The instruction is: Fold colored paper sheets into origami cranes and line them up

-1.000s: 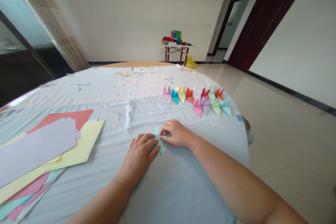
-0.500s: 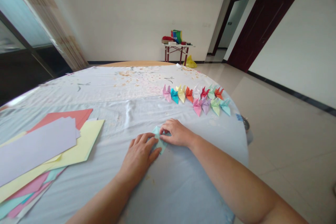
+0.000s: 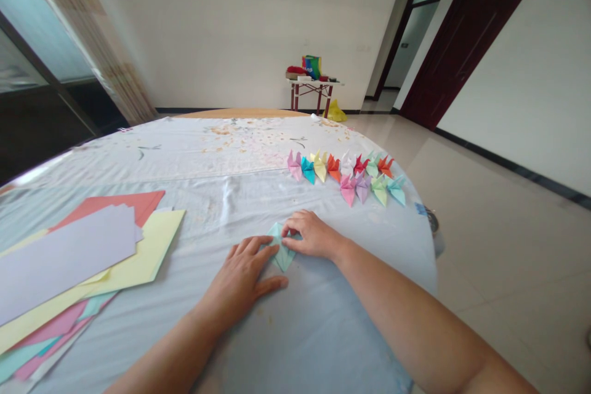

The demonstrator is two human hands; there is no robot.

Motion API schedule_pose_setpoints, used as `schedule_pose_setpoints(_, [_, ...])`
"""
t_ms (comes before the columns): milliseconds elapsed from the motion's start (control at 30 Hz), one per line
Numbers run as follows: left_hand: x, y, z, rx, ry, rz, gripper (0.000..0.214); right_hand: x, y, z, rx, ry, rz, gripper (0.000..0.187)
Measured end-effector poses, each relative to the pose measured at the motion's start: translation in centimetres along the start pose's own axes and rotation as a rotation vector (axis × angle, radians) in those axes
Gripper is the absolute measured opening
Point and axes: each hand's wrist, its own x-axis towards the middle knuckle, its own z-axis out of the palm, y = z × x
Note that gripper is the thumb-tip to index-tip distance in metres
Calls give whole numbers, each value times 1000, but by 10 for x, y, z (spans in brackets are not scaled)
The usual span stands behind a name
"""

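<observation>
pale blue cloth covers the round table; a small folded teal paper lies on its near side. left hand lies flat, fingers spread, touching the paper's left edge; right hand curls fingertips onto its far corner, pinching or pressing i cannot tell. likely light, thin, crease-prone: hold by edges.

The left hand has slid back off the paper; more teal shows; only its fingertips touch.
</observation>
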Motion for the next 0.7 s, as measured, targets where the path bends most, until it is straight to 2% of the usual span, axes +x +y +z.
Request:
schedule_pose_setpoints(133, [-5,-5,-1,86,-7,38,51,0,3,3,17,8,-12,12])
schedule_pose_setpoints(433, [-11,2,4,188,17,30,61,-1,0,2,5,31,-54,33])
schedule_pose_setpoints(567, [-13,4,5,204,21,32,65,-2,-2,3,-39,6,-71,24])
schedule_pose_setpoints(700, [-14,5,4,214,38,39,67,-3,0,6,-64,-5,-43,23])
